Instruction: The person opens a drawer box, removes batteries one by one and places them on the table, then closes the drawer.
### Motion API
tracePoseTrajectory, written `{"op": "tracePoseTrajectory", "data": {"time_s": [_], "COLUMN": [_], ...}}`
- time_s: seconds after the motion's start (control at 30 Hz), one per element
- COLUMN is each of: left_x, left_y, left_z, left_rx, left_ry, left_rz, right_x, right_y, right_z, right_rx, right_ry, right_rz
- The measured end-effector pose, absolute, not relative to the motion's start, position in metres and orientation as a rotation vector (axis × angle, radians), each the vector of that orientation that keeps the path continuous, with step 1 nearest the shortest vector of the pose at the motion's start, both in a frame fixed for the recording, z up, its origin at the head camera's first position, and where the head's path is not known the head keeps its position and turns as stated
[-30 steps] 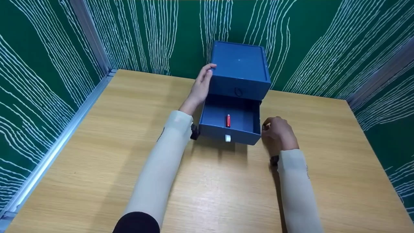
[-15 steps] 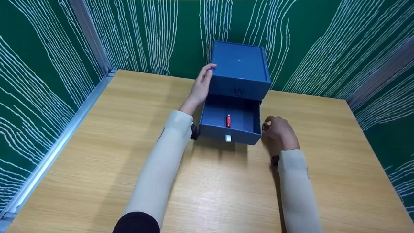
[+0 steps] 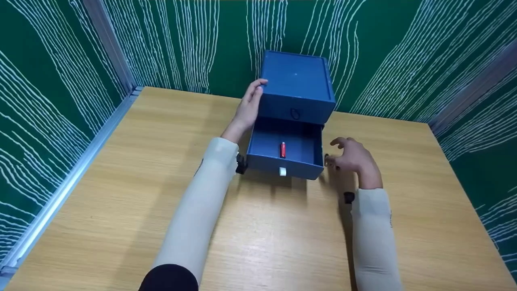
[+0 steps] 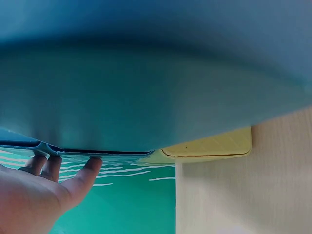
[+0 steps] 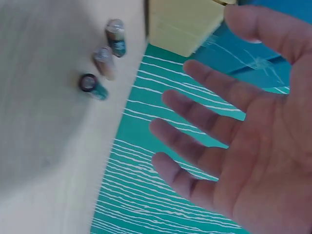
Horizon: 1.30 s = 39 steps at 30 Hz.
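A blue two-drawer box [image 3: 297, 76] stands at the back of the table, its lower drawer [image 3: 258, 161] pulled out. In that drawer lies a red battery [image 3: 282, 150]. My left hand [image 3: 245, 111] rests along the box's left side, fingertips at the top edge; in the left wrist view its fingers touch the blue wall. Right of the drawer, my right hand [image 3: 355, 157] has its fingers spread, and its palm [image 5: 278, 161] holds nothing. Three small batteries appear in the right wrist view: a brown-and-teal one [image 5: 116, 38], a pale one [image 5: 104, 62] and a dark-ended one [image 5: 92, 87].
A wooden table [image 3: 262, 242] carries everything. Green walls [image 3: 230, 40] with white wavy lines enclose the back and sides. A yellow lower part [image 4: 209, 146] shows beneath the blue box in the left wrist view.
My right hand's fingers have gone from curled together to spread, and the hand has shifted slightly right. Small dark batteries now show beside the drawer. The left hand stays in place on the box.
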<state>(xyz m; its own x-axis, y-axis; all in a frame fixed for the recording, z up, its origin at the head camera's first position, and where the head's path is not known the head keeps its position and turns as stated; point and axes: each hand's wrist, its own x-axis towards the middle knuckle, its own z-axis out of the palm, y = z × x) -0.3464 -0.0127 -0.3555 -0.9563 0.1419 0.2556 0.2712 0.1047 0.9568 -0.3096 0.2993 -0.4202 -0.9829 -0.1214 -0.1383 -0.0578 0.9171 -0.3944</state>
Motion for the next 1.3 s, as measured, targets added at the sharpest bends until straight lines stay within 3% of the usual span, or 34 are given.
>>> {"op": "tracePoseTrajectory", "data": {"time_s": [0.63,0.9,1.3], "left_x": [-0.344,-0.355,-0.346], "left_y": [-0.012,-0.012,-0.011], "left_z": [-0.353,-0.365,-0.355], "left_rx": [-0.434,-0.419,-0.406], "left_ry": [-2.248,-2.222,-2.225], "left_rz": [-1.995,-2.054,-2.081], "right_x": [-0.294,-0.282,-0.276], "right_y": [0.287,0.266,0.237], "right_z": [-0.393,-0.381,-0.382], "right_rx": [-0.354,-0.590,-0.766], "right_ry": [3.059,3.081,3.007], "right_rz": [-1.077,-1.187,-1.189]}}
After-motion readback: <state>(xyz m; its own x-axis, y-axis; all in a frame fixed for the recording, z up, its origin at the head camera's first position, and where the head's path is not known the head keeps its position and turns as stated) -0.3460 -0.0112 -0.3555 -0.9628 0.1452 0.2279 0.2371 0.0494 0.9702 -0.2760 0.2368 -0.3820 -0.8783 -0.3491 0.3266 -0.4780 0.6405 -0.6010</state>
